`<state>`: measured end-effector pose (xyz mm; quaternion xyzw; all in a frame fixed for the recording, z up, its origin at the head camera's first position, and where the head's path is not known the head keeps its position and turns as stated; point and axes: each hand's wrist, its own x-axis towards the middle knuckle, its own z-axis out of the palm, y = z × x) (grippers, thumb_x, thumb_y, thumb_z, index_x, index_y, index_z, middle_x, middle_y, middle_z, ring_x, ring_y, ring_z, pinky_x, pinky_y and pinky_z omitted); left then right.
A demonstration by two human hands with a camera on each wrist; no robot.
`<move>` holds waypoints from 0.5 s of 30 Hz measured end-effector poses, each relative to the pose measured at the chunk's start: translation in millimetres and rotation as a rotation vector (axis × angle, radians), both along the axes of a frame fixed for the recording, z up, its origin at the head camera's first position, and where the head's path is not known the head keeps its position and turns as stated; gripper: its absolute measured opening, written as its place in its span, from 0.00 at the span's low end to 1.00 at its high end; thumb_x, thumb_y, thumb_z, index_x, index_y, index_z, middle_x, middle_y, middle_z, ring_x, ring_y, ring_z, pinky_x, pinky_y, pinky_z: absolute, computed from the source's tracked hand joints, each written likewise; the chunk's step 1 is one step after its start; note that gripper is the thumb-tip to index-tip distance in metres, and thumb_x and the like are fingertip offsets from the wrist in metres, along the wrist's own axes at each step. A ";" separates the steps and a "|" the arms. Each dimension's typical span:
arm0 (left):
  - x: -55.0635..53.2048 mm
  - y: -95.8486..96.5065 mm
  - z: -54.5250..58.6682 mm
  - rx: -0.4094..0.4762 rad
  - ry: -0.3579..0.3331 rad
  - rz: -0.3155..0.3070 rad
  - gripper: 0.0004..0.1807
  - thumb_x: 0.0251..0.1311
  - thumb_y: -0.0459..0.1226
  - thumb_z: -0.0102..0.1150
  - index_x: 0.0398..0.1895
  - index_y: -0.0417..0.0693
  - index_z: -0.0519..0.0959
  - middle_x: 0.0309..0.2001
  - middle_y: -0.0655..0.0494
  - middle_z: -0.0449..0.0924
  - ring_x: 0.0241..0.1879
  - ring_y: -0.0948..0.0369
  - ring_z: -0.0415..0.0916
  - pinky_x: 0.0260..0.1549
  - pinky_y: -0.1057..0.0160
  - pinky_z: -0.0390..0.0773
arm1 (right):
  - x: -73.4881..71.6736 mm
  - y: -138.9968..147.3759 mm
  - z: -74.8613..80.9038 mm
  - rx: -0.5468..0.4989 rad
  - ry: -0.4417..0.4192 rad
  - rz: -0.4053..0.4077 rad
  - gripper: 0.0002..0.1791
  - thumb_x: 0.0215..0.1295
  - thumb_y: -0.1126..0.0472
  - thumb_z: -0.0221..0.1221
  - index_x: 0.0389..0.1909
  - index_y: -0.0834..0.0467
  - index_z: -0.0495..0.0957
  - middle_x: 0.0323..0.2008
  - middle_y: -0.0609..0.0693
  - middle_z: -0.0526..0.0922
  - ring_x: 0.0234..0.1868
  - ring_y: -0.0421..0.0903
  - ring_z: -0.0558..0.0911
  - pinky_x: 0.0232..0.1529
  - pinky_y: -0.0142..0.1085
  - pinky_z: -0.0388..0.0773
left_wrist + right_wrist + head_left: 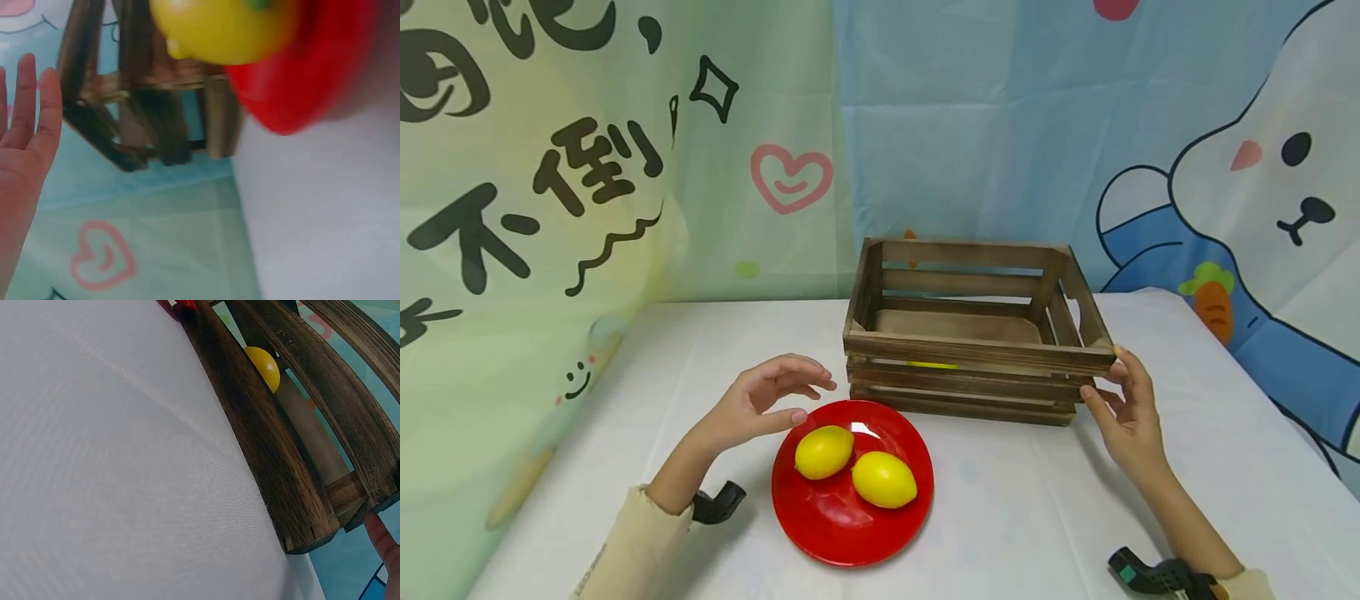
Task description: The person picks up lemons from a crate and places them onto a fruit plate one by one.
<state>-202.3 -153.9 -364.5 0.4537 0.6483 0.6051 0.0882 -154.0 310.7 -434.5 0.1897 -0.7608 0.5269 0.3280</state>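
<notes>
A slatted wooden crate [977, 343] stands at the back of the table. My right hand [1126, 417] holds its front right corner, thumb on the front slats and fingers at the side; one fingertip [375, 522] shows at the slat end in the right wrist view. Inside the crate, a lemon [262, 367] is partly visible between slats. In front lies a red plate [842, 542] with two more lemons, a left one [824, 452] and a right one [883, 480]. My left hand [767, 398] hovers at the plate's upper left rim, fingers loosely extended, holding nothing.
A white cloth [1000, 517] covers the table. Behind it hangs a printed backdrop [940, 125] with a cartoon bear, close behind the crate. The plate's far rim is right by the crate's front.
</notes>
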 end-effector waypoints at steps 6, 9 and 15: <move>-13.4 24.2 29.9 0.009 0.089 -0.064 0.25 0.61 0.36 0.64 0.56 0.29 0.69 0.56 0.52 0.76 0.55 0.50 0.75 0.54 0.56 0.78 | 2.0 3.1 0.6 0.004 -0.006 0.001 0.37 0.60 0.85 0.52 0.69 0.67 0.51 0.51 0.37 0.70 0.54 0.34 0.71 0.52 0.19 0.71; -20.7 38.7 42.9 0.017 0.124 -0.100 0.27 0.61 0.39 0.65 0.56 0.28 0.69 0.55 0.45 0.76 0.54 0.47 0.75 0.55 0.52 0.77 | 1.5 3.6 2.0 0.008 -0.005 0.000 0.37 0.60 0.85 0.52 0.69 0.67 0.51 0.52 0.37 0.70 0.54 0.34 0.71 0.52 0.19 0.71; -32.6 60.7 59.5 -0.001 0.133 -0.165 0.27 0.62 0.40 0.65 0.55 0.30 0.70 0.54 0.37 0.74 0.54 0.49 0.76 0.53 0.46 0.77 | 1.6 1.1 1.7 -0.006 -0.001 0.016 0.37 0.60 0.85 0.53 0.69 0.67 0.52 0.52 0.36 0.70 0.54 0.34 0.71 0.51 0.19 0.72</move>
